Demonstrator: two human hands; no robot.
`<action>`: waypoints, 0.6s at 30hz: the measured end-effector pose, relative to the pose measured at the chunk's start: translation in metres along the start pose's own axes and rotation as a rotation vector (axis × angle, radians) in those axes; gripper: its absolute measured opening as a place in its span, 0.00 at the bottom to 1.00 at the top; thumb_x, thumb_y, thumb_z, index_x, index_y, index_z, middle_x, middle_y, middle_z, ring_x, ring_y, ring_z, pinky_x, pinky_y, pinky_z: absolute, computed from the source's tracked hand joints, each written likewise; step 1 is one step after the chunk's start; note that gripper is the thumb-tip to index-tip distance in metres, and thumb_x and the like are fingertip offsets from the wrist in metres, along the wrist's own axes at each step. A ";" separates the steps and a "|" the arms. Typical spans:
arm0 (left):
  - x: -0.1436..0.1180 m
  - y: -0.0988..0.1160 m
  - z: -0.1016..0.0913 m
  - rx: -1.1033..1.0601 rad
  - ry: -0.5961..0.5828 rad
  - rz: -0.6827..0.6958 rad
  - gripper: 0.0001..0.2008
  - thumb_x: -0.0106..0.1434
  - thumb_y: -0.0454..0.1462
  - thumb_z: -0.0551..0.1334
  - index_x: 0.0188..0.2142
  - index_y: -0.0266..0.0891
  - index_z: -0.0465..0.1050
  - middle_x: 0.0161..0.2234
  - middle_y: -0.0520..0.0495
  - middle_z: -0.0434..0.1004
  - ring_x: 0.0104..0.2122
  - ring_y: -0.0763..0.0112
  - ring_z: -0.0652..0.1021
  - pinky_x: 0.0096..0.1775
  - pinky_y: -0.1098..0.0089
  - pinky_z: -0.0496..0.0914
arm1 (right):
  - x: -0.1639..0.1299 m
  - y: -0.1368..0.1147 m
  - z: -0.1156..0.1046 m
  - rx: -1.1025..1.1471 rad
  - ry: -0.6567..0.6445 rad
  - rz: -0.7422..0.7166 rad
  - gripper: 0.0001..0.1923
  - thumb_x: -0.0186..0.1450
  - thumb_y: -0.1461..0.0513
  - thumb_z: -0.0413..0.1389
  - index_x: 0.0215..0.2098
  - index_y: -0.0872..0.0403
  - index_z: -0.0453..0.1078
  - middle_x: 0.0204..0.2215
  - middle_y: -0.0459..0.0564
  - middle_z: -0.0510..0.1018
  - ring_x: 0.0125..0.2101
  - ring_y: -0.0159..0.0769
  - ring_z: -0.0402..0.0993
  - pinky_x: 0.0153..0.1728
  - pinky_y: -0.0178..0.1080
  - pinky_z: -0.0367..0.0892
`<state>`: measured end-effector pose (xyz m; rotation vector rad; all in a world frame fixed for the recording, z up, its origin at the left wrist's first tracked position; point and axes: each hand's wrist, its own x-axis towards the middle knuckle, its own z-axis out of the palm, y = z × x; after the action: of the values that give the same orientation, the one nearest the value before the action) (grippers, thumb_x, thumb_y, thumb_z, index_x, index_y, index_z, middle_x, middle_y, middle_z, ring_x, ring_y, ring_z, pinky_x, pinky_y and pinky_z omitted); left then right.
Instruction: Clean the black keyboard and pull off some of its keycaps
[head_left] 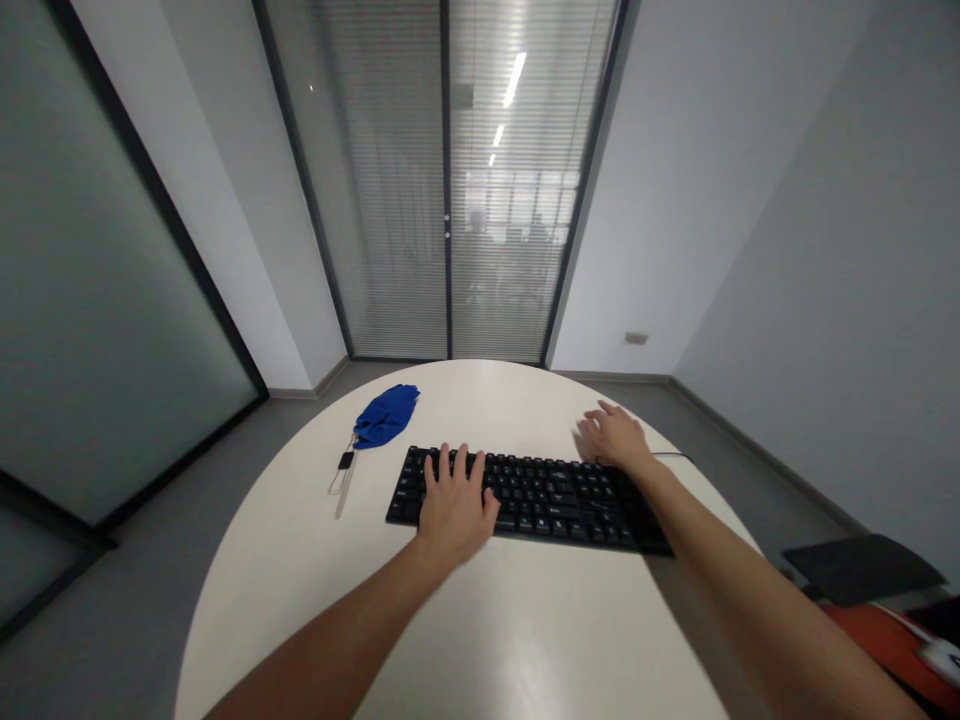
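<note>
A black computer keyboard (537,497) lies crosswise on the round white table. My left hand (455,508) rests on its left part, fingers spread over the keys and thumb out to the side. Beyond the keyboard's far right corner is my right hand (616,436), with its fingers loosely apart and bent; nothing shows in them. My right forearm passes over the keyboard's right end and hides some of it. A thin black cable (673,455) shows just right of my right wrist.
On the table's (517,620) far left lies a crumpled blue cloth item (387,415) with a thin strap or stick and a small black piece (346,460). At the lower right, off the table, are a dark chair part (862,568) and something red (889,645).
</note>
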<state>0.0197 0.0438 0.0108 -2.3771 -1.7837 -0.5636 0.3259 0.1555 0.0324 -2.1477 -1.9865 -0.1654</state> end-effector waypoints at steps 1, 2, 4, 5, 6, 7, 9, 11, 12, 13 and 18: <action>0.000 0.000 0.000 0.002 -0.003 0.001 0.28 0.67 0.42 0.54 0.65 0.40 0.62 0.66 0.38 0.59 0.66 0.40 0.56 0.63 0.40 0.48 | -0.004 -0.010 -0.004 0.020 -0.003 0.006 0.22 0.72 0.54 0.45 0.55 0.53 0.73 0.67 0.58 0.60 0.65 0.54 0.56 0.61 0.59 0.55; 0.000 0.000 0.000 0.004 -0.005 0.002 0.28 0.67 0.42 0.54 0.65 0.40 0.62 0.66 0.38 0.59 0.66 0.40 0.56 0.63 0.40 0.48 | -0.010 -0.021 -0.007 0.046 0.000 -0.006 0.22 0.72 0.54 0.45 0.55 0.52 0.73 0.67 0.56 0.60 0.66 0.54 0.54 0.61 0.61 0.54; 0.000 0.000 0.000 0.008 -0.003 0.006 0.28 0.67 0.43 0.54 0.65 0.39 0.62 0.66 0.38 0.59 0.66 0.41 0.56 0.64 0.41 0.48 | -0.025 -0.046 -0.014 0.093 -0.013 -0.082 0.21 0.73 0.53 0.45 0.55 0.52 0.73 0.67 0.55 0.60 0.67 0.55 0.52 0.63 0.63 0.49; 0.000 0.000 0.000 0.011 0.001 0.006 0.28 0.67 0.43 0.54 0.65 0.39 0.61 0.67 0.38 0.59 0.66 0.41 0.56 0.64 0.42 0.48 | -0.034 -0.059 -0.018 0.123 -0.027 -0.127 0.21 0.73 0.52 0.45 0.54 0.51 0.73 0.67 0.54 0.61 0.67 0.55 0.52 0.64 0.64 0.47; 0.000 -0.001 0.000 0.016 0.007 0.007 0.28 0.67 0.42 0.54 0.66 0.39 0.61 0.67 0.38 0.58 0.66 0.41 0.56 0.64 0.42 0.48 | -0.043 -0.071 -0.021 0.163 -0.048 -0.175 0.22 0.73 0.51 0.45 0.54 0.50 0.73 0.66 0.54 0.63 0.67 0.55 0.52 0.64 0.65 0.45; 0.000 -0.001 0.000 0.020 0.014 0.009 0.29 0.67 0.42 0.54 0.66 0.39 0.60 0.67 0.38 0.58 0.66 0.42 0.56 0.64 0.43 0.48 | -0.053 -0.081 -0.023 0.210 -0.076 -0.228 0.23 0.73 0.50 0.44 0.55 0.50 0.72 0.66 0.54 0.63 0.66 0.54 0.54 0.63 0.65 0.46; 0.000 -0.002 -0.001 0.027 0.020 0.017 0.29 0.67 0.42 0.54 0.67 0.39 0.59 0.68 0.37 0.56 0.66 0.42 0.56 0.65 0.44 0.47 | -0.072 -0.096 -0.024 0.304 -0.130 -0.363 0.26 0.74 0.47 0.41 0.58 0.50 0.70 0.65 0.55 0.65 0.64 0.48 0.59 0.64 0.60 0.51; 0.000 -0.002 -0.002 0.028 0.017 0.026 0.30 0.68 0.43 0.55 0.67 0.39 0.58 0.68 0.37 0.55 0.67 0.42 0.56 0.65 0.44 0.48 | -0.087 -0.102 -0.023 0.354 -0.181 -0.495 0.27 0.74 0.46 0.40 0.62 0.50 0.66 0.64 0.55 0.65 0.64 0.46 0.60 0.64 0.57 0.52; 0.000 -0.003 -0.003 0.026 0.014 0.029 0.30 0.68 0.43 0.55 0.68 0.39 0.58 0.68 0.36 0.55 0.67 0.41 0.56 0.65 0.44 0.48 | -0.092 -0.103 -0.022 0.354 -0.177 -0.527 0.29 0.73 0.45 0.42 0.64 0.50 0.63 0.65 0.55 0.65 0.64 0.46 0.59 0.65 0.58 0.49; -0.001 -0.002 -0.003 0.021 0.010 0.030 0.30 0.68 0.42 0.55 0.68 0.39 0.58 0.68 0.36 0.55 0.67 0.41 0.56 0.65 0.44 0.48 | -0.096 -0.102 -0.021 0.354 -0.170 -0.548 0.29 0.72 0.45 0.43 0.65 0.50 0.61 0.65 0.55 0.65 0.64 0.47 0.59 0.66 0.59 0.47; 0.000 -0.001 -0.008 -0.037 0.016 0.050 0.27 0.69 0.42 0.53 0.66 0.39 0.60 0.68 0.39 0.56 0.67 0.45 0.56 0.65 0.46 0.50 | -0.100 -0.093 -0.018 0.355 -0.153 -0.583 0.29 0.72 0.46 0.45 0.66 0.49 0.60 0.63 0.55 0.67 0.63 0.46 0.62 0.65 0.60 0.47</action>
<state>0.0175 0.0414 0.0179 -2.4277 -1.7166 -0.6127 0.2257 0.0612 0.0348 -1.3670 -2.4553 0.2547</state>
